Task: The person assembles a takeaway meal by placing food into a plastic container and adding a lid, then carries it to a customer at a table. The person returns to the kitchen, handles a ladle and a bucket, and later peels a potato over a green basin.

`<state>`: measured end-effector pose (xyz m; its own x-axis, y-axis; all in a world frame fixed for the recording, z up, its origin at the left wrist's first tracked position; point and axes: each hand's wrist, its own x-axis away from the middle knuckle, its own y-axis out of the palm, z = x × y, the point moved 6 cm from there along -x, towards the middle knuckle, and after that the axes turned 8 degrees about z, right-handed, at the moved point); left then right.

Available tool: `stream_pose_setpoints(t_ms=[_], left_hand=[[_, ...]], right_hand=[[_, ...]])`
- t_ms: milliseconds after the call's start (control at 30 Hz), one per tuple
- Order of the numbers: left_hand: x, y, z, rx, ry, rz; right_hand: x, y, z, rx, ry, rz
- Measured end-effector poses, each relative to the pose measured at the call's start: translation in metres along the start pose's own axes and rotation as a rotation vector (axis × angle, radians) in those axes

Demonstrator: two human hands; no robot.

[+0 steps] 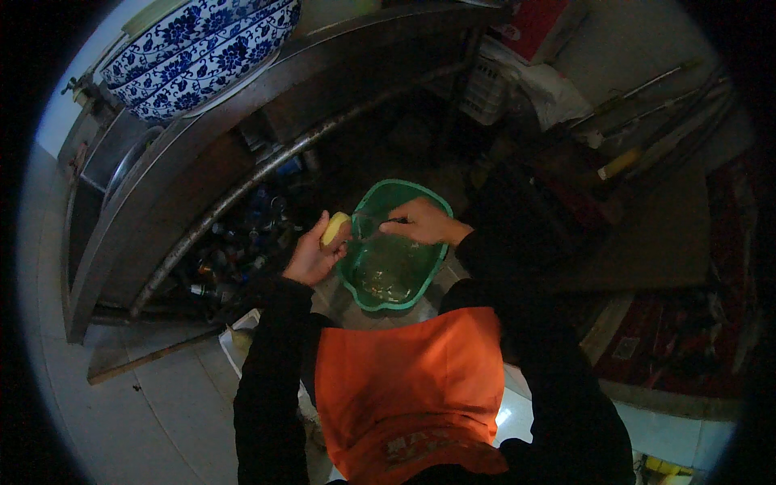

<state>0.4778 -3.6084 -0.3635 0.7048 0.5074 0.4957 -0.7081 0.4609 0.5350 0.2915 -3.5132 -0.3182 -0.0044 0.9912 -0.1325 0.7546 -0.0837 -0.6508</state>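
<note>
My left hand grips a yellowish, partly brown piece of food, perhaps a potato, at the left rim of a green plastic basin. Over the upper part of the basin is my right hand, its fingers closed around a small, dark-handled tool; its far end is blurred, so its kind cannot be told. Small pale scraps lie at the basin's bottom. An orange apron covers my lap below the basin.
Blue-and-white patterned bowls are stacked on a metal counter at the upper left. A metal rail runs under it, above many small items. A white plastic crate and a red box stand at the upper right. Pale floor tiles show lower left.
</note>
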Motion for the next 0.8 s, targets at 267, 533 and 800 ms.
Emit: stream_pose_setpoints(t_ms=[267, 533, 800], left_hand=[[-0.007, 0.004, -0.002, -0.251, 0.069, 0.130], [-0.014, -0.010, -0.012, -0.330, 0.029, 0.129], [0.003, -0.008, 0.004, -0.198, 0.059, 0.179]], right_hand=[[-0.013, 0.011, -0.032, 0.060, -0.037, -0.047], [-0.014, 0.027, 0.022, -0.135, 0.044, -0.182], [-0.005, -0.008, 0.051, 0.049, 0.215, 0.035]])
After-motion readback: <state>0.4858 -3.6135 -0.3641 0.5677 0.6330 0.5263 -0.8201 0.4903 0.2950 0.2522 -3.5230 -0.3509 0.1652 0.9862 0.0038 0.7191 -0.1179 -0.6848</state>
